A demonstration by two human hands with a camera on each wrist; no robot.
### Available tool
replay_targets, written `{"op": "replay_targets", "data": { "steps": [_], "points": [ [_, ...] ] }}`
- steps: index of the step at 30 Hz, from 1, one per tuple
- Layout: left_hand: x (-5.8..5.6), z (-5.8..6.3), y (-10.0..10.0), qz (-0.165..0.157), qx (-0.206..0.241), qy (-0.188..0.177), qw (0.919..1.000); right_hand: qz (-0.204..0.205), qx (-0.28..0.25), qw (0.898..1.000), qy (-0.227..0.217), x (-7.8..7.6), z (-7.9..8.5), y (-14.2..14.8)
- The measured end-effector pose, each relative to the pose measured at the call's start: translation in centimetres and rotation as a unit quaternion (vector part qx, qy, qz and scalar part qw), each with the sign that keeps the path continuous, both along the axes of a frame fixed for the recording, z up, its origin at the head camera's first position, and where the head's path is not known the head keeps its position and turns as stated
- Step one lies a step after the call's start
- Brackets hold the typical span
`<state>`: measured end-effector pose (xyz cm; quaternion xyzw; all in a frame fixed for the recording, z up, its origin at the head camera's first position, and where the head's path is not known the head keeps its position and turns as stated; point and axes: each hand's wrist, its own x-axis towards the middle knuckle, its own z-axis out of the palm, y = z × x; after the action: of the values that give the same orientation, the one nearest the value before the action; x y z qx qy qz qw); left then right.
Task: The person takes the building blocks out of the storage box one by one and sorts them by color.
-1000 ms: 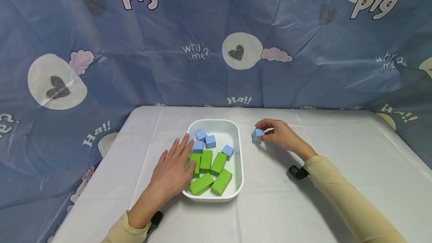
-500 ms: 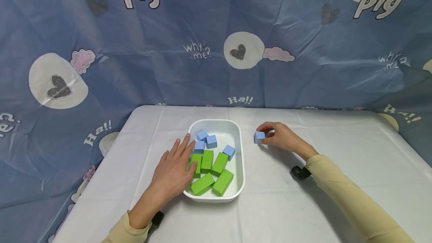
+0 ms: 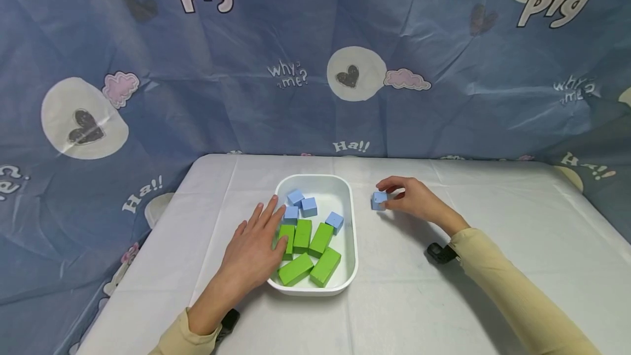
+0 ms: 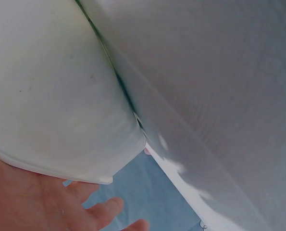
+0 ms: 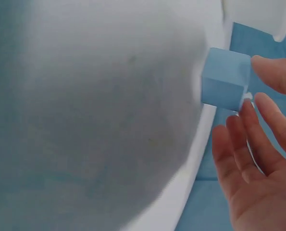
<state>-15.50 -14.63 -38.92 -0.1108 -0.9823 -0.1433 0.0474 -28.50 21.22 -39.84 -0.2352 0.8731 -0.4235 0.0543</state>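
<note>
A blue cube (image 3: 379, 201) stands on the white-covered table, right of the tray's far half. My right hand (image 3: 414, 200) is beside it, thumb tip at its right edge and fingers spread loosely around it. In the right wrist view, the cube (image 5: 225, 79) shows a small gap to the index finger. My left hand (image 3: 253, 253) lies with straight fingers over the left rim of a white tray (image 3: 352, 245). Several blue cubes (image 3: 309, 207) are at the tray's far end. Several green blocks (image 3: 325, 267) lie nearer me, one partly hidden by my left hand.
White cloth covers the table (image 3: 443, 300). A blue printed curtain (image 3: 276, 119) hangs behind its far edge and down its sides. Black wrist devices (image 3: 440, 253) sit at both sleeve cuffs.
The right hand has lowered the blue cube slightly, and the cube now stands level. Its thumb and fingers have eased a little to the right, away from it. The left hand keeps still.
</note>
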Motion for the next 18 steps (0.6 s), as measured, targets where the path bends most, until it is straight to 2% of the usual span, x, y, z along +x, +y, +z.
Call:
{"op": "replay_targets", "data": {
  "steps": [10, 18],
  "points": [
    [0.0, 0.0, 0.0, -0.003, -0.005, 0.008, 1.0, 0.006, 0.005, 1.0, 0.016, 0.9, 1.8, -0.3],
    [0.2, 0.1, -0.1, -0.004, -0.01, 0.016, 0.9998, 0.015, -0.017, 0.999, 0.041, 1.2, 2.9, -1.4]
  ]
}}
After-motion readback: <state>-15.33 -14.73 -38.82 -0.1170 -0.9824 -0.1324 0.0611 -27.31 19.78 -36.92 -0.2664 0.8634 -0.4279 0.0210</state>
